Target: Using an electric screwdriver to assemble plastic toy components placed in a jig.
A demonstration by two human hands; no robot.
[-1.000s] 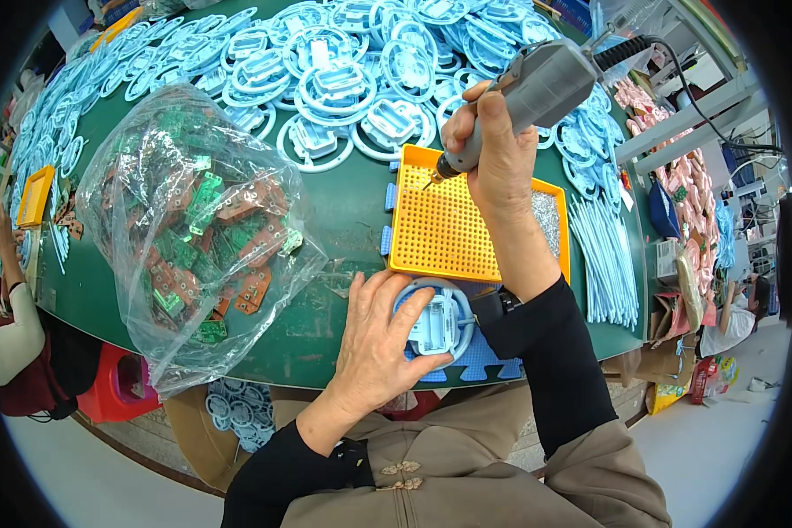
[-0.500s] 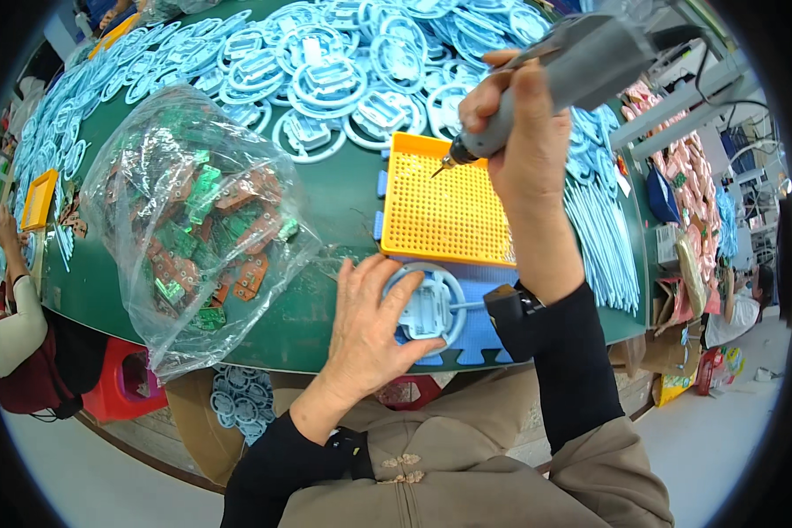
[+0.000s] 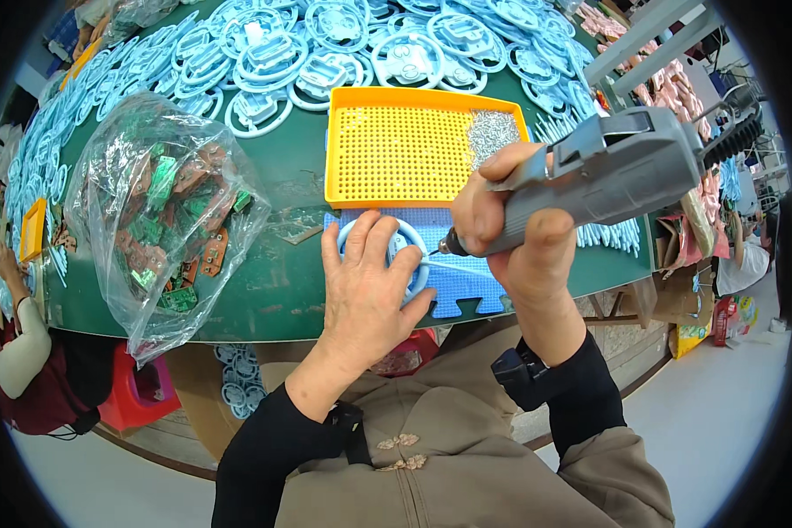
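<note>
My left hand (image 3: 361, 277) holds down a light-blue plastic ring part (image 3: 423, 271), fingers spread over its rim and covering most of it. The part lies on a blue foam mat (image 3: 468, 289), and a thin light-blue rod (image 3: 458, 267) runs out from its right side. In my right hand (image 3: 532, 233) is a grey electric screwdriver (image 3: 607, 167), held sideways with its tip pointing left. That tip is close to where the rod meets the ring; whether it touches cannot be made out. Just beyond the mat is a yellow perforated tray (image 3: 396, 158) with small silver screws (image 3: 495, 132) heaped at its right end.
Left of my hands stands a clear plastic bag (image 3: 180, 321) of green and brown circuit boards (image 3: 214, 251). Light-blue ring parts (image 3: 273, 57) are piled across the far table. More rods (image 3: 614, 236) lie at the right. A co-worker's arm (image 3: 26, 330) is at the far left.
The screwdriver has come down from above the tray to beside the ring part. My view has shifted, and the screws in the tray now show.
</note>
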